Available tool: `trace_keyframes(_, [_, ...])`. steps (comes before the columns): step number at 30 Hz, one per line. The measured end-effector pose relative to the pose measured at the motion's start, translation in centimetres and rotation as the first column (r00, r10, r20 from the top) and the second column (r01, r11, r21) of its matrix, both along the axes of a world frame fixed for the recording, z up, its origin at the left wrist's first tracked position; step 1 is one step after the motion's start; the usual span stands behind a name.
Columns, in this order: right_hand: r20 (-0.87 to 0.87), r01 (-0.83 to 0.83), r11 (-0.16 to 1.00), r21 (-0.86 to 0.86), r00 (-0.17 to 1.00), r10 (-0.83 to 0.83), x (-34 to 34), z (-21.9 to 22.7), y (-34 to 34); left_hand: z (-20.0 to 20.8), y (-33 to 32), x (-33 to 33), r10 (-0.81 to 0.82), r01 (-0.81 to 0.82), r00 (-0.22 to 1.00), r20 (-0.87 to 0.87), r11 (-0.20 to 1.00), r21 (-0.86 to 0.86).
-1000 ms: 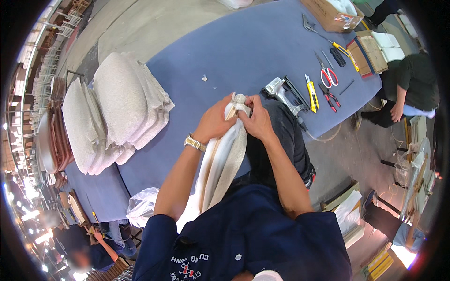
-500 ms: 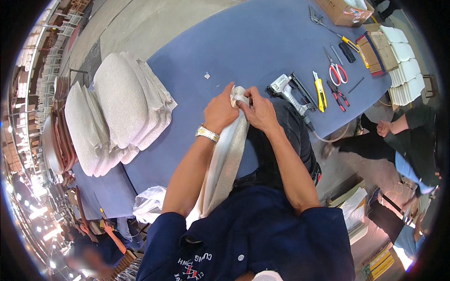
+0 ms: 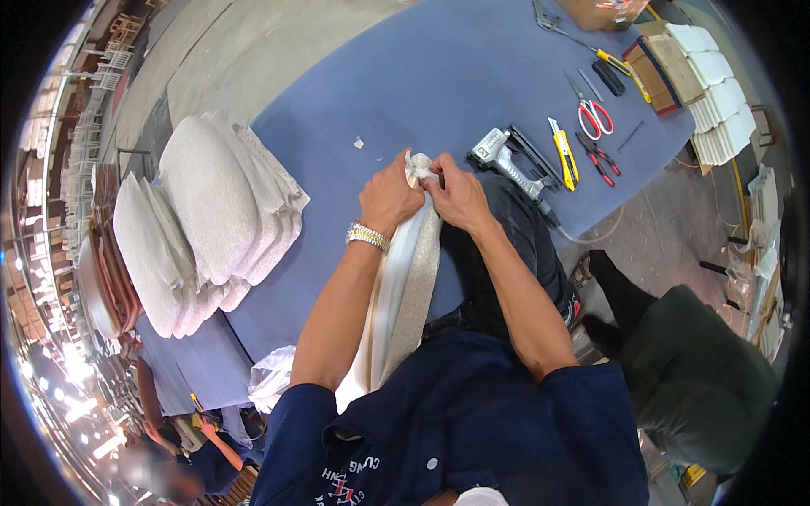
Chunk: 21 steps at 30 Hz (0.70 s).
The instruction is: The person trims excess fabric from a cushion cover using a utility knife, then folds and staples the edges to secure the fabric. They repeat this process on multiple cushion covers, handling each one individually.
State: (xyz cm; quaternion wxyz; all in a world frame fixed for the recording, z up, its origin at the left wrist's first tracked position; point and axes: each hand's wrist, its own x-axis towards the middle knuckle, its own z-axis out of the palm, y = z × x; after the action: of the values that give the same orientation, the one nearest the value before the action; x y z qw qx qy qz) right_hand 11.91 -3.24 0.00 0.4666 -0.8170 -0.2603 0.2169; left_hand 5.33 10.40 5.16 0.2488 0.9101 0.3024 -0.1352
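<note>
Between my forearms stands a seat pad (image 3: 408,282) seen edge-on, with pale speckled fabric, a white layer and a thin tan edge. My left hand (image 3: 391,199) grips its far end from the left side. My right hand (image 3: 458,197) pinches the bunched fabric at that same end, its fingertips close to the left thumb. What lies under the fingertips is partly hidden. Right of my hands, a staple gun (image 3: 512,160) with a hose lies on the blue table (image 3: 363,93). Beyond it are a yellow utility knife (image 3: 563,156), red-handled pliers (image 3: 599,160) and scissors (image 3: 594,119).
Stacked pale fabric pieces (image 3: 207,202) stand on the left. A clear plastic bag (image 3: 272,377) is near my left elbow. Cardboard boxes (image 3: 666,76) and white stacked pads (image 3: 717,101) are at the far right. A person in dark clothes (image 3: 700,379) is close on my right; another (image 3: 207,460) works lower left.
My hands stay on the pad's far end, with the fabric there slightly more gathered. The view has shifted a little. The person at right has come much nearer.
</note>
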Motion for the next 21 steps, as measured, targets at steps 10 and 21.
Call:
trace_keyframes(10, [-0.305,0.183,0.943,0.278,0.948,-0.094,-3.1,-2.1,-0.5,-0.3,3.3,2.6,-0.367,0.374,0.926,0.087,0.922,-0.096])
trace_keyframes(21, [-0.151,0.087,0.972,0.221,0.987,-0.054,-0.5,2.4,6.9,2.7,11.5,8.0,-0.277,0.288,0.954,-0.112,0.953,0.097])
